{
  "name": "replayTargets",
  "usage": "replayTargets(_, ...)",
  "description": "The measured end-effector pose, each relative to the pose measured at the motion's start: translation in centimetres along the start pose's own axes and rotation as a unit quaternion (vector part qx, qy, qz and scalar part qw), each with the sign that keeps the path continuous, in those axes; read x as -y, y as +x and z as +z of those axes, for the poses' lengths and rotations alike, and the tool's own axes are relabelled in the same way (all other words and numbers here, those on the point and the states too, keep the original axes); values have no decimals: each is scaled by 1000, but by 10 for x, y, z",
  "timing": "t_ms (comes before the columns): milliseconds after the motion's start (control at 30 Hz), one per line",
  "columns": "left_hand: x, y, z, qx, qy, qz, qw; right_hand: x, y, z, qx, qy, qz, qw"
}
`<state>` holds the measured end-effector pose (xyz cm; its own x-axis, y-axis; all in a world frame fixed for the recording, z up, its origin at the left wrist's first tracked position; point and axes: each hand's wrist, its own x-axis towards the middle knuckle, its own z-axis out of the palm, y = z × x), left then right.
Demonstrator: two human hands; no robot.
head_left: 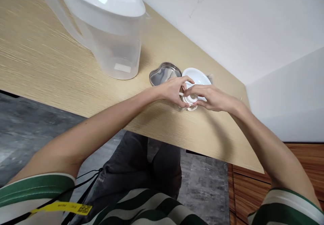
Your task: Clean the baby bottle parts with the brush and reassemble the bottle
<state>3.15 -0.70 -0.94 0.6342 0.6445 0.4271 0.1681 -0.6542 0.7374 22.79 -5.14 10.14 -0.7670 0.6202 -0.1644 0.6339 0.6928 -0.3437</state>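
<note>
Both hands meet around a small round white object (190,99) above the table. My left hand (175,89) curves round its left side, thumb and fingers bent against it. From the right, my right hand (209,97) pinches it between thumb and fingers. Just behind the hands lies a white oval dish (194,75), partly covered by them. A kidney-shaped metal tray (164,73) sits beside the dish on its left. Something clear or pale shows beneath the fingers, too hidden to make out.
A large clear pitcher (113,46) with a white lid stands on the wooden table (83,86) at the back left. A white wall (227,32) runs along the table's far edge. Brown wood panelling (253,188) is at the lower right.
</note>
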Motion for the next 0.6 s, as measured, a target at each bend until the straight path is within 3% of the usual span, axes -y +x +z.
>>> replayTargets(233, 2, 1, 2, -11, -21, 13, 1000, 13, 4, -5, 13, -70, 62, 996)
replayTargets(400, 6, 1, 4, -15, -22, 16, 1000, 22, 7, 8, -36, -110, 137, 984)
replayTargets(600, 14, 1, 8, -31, -48, 32, 998, 6, 26, 23, -126, -15, 220, 967)
